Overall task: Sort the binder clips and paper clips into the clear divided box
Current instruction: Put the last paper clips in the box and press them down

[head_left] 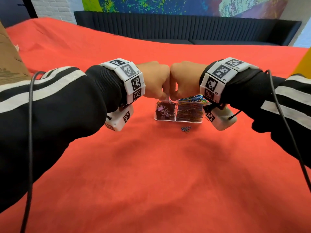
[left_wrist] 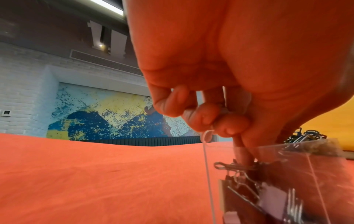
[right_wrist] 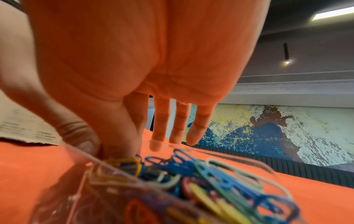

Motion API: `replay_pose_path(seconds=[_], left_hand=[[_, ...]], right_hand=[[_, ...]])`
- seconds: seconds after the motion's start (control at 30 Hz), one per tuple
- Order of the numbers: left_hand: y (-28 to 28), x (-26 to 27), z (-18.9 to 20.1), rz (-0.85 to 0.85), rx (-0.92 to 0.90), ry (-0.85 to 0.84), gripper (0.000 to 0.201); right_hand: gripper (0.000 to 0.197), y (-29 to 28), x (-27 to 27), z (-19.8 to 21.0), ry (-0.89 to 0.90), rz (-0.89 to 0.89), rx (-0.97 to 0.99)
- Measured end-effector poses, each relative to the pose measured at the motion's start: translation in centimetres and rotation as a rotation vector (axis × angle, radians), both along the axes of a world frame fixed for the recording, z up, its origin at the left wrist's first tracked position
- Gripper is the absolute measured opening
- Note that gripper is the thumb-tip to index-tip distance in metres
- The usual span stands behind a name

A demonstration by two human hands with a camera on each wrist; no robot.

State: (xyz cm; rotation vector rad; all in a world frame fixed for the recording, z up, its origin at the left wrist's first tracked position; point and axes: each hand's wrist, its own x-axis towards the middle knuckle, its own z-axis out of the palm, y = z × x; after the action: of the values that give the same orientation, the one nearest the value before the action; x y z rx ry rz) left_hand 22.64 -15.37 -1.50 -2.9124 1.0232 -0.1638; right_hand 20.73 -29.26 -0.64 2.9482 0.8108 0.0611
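Note:
The clear divided box (head_left: 178, 121) stands on the red cloth. Its left compartment holds dark and purple binder clips (head_left: 164, 111); the right one is heaped with coloured paper clips (head_left: 190, 108). Both hands meet knuckle to knuckle over the divider. My left hand (head_left: 164, 95) is curled, its thumb dipping into the left compartment and pinching a binder clip (left_wrist: 231, 165) by its silver handle. A white wire loop pokes out of its curled fingers. My right hand (right_wrist: 111, 150) pinches thumb to forefinger at the edge of the paper clips (right_wrist: 201, 178), apparently on one; its other fingers hang straight.
A few loose paper clips (head_left: 186, 128) lie on the cloth just in front of the box. A cardboard piece (head_left: 10, 61) sits at the far left edge. A dark bench (head_left: 185, 26) runs behind the table. Cables hang from both wrists.

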Motion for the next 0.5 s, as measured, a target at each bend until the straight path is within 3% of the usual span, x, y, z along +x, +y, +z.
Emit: replay_pose_path(seconds=[0.3,0.5], left_hand=[[-0.8,-0.1,0.1,0.012,-0.039,-0.005,0.015],[-1.7,0.5,0.1,0.011,0.024,0.036,0.019]], right_hand=[[0.011,-3.2,0.4,1.9,-0.085,-0.075,0.158],[0.033,-7.1,-0.4,1.6,0.005,-0.170,0.293]])
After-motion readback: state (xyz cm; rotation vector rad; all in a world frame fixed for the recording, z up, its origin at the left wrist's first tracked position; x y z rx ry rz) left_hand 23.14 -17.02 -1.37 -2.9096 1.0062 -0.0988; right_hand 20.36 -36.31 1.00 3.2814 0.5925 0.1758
